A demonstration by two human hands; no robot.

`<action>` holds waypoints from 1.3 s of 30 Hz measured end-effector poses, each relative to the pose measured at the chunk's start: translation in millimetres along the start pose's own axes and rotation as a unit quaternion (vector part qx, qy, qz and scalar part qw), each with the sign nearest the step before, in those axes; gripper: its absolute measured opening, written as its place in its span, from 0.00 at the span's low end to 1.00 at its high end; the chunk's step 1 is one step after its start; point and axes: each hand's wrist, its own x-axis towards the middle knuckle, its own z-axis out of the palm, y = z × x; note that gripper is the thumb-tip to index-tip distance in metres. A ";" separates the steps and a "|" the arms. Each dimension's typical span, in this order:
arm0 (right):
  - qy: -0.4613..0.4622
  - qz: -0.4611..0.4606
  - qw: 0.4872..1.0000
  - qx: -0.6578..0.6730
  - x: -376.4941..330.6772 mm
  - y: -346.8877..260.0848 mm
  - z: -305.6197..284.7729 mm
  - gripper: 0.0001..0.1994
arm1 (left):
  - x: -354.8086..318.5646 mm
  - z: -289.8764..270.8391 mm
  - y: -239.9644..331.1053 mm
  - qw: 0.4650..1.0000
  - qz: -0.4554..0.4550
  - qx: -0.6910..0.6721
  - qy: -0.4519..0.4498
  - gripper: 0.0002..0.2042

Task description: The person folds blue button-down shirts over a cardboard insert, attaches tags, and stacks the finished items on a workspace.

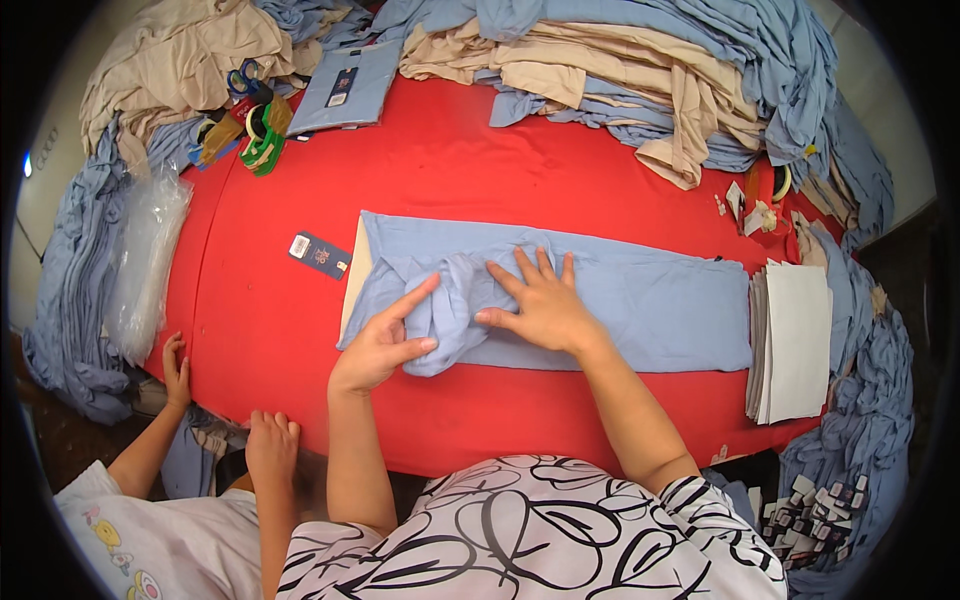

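A light blue garment [650, 310], folded into a long strip, lies across the red table cover in front of me. Near its left end a piece of its cloth [450, 300] is bunched up, and a cream edge [354, 280] shows at that end. My left hand [375, 350] rests against the bunch, index finger and thumb stretched apart; its other fingers are mostly hidden. With fingers spread, my right hand [545, 308] lies on the garment just right of the bunch. A dark blue hang tag [320, 254] sits beside the cream edge.
Blue and cream cloth piles [600, 70] line the far edge. A bagged folded garment [345, 88], tape rolls [262, 140] and clear plastic bags [150, 260] are at left. White sheets [790, 340] stand right. Another person's hand [272, 445] touches the near left edge.
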 end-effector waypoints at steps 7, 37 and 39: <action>0.047 -0.021 0.998 -0.041 -7.9 0.3 -6.5 0.46 | 5.9 -8.7 -10.2 0.945 -0.018 0.234 0.228 0.43; 0.371 0.427 0.813 -0.141 -217.8 245.3 -11.6 0.32 | 156.5 234.0 -94.7 0.725 0.257 0.637 0.043 0.33; 0.337 0.450 0.821 -0.104 -221.9 244.0 -15.8 0.28 | 156.2 237.3 -95.4 0.720 0.232 0.653 0.031 0.35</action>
